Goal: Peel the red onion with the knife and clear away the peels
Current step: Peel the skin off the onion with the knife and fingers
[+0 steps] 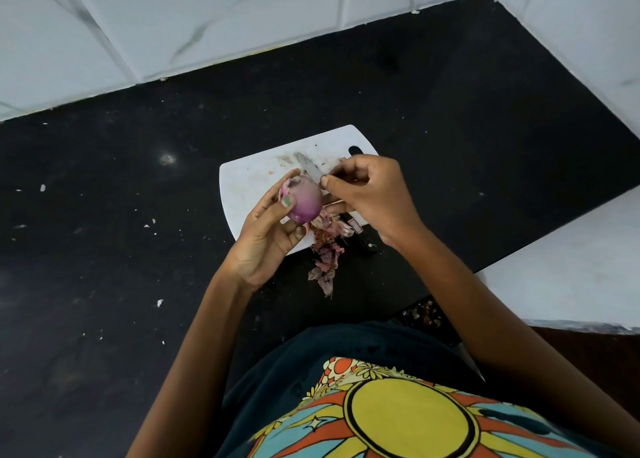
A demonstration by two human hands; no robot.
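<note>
L hand (268, 236) fingers gripped red onion (302, 199) over cutting board (249, 184); R hand (370, 194) fingers closed on knife (309, 169), blade at onion top. Peels (325, 250) on table (138, 250).

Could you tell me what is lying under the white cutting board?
The white cutting board rests on the black counter. Onion peels spill past its near edge. Whether anything lies beneath it cannot be seen; the hands cover part of its surface.

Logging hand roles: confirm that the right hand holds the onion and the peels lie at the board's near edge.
Wrong hand. The head view shows the left hand holding the onion; the right hand holds the knife. The peels do lie at the board's near edge.
</note>
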